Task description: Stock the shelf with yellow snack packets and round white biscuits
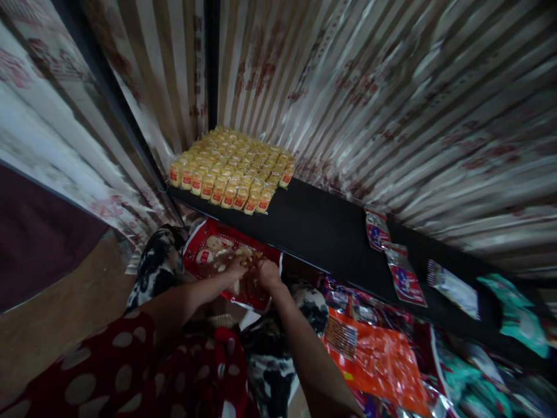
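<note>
A red container or printed bag [196,239] with pale edges lies between my knees, just under the shelf's front edge. Round, light-coloured pieces [213,242] show on or inside it; the blur hides which. My left hand [236,268] reaches to its middle with fingers curled. Close beside it is my right hand [268,273], also with bent fingers, near brownish items [250,284]. Both hands look closed, and what lies between the fingers is too blurred to name.
On the black shelf [324,223], yellow packets [230,165] stand in tight rows. Red-and-purple sachets [407,276], a white packet [455,287] and green packets [517,313] lie rightward. Below are an orange bag [378,360] and other shiny packages. Striped sheeting [348,87] hangs behind.
</note>
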`<control>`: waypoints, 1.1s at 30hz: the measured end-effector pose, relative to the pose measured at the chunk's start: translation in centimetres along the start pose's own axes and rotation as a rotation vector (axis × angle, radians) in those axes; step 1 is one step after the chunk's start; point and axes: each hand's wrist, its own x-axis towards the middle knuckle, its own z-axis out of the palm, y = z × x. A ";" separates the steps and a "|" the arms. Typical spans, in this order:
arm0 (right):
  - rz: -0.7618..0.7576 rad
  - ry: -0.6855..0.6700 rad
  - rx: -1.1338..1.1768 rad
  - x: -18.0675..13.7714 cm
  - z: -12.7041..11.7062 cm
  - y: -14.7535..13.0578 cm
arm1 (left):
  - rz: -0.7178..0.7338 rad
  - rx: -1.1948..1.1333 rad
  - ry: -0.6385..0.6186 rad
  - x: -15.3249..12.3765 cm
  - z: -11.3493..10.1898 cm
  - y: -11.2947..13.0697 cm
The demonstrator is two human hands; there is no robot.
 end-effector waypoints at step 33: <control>0.058 0.822 1.226 2.9 -6.5 4.1 | 0.303 0.053 0.032 -2.3 4.9 13.8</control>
